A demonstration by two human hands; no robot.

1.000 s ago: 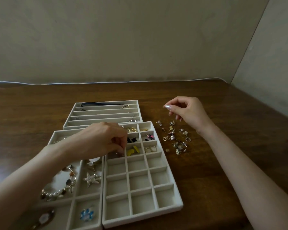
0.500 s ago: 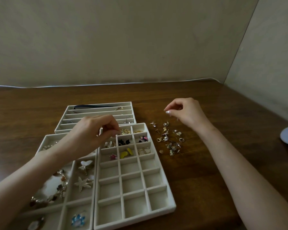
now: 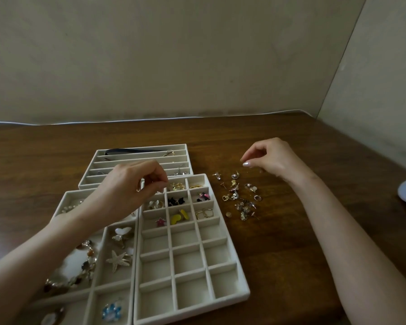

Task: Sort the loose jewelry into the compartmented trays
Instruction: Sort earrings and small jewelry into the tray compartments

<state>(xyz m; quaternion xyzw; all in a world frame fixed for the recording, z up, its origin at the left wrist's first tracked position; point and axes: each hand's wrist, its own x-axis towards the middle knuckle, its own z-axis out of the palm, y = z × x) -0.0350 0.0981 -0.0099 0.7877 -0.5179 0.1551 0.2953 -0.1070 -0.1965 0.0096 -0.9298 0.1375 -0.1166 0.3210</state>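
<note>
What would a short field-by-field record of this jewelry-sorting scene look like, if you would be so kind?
Surface: wooden table
Unsorted: pile of loose earrings on the table, right of the grid tray
Sorted: yellow earrings among pieces in the grid tray's far rows; near rows empty
Beside it: large-compartment tray with starfish brooch and beaded bracelet
Behind: long-slot tray
Left: left hand pinched over the grid tray's far left corner, contents unclear
Right: right hand pinched above the pile, contents unclear

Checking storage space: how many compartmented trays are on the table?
3: the grid tray front centre, the large-compartment tray at its left, the long-slot tray behind both. No other seems hidden.
</note>
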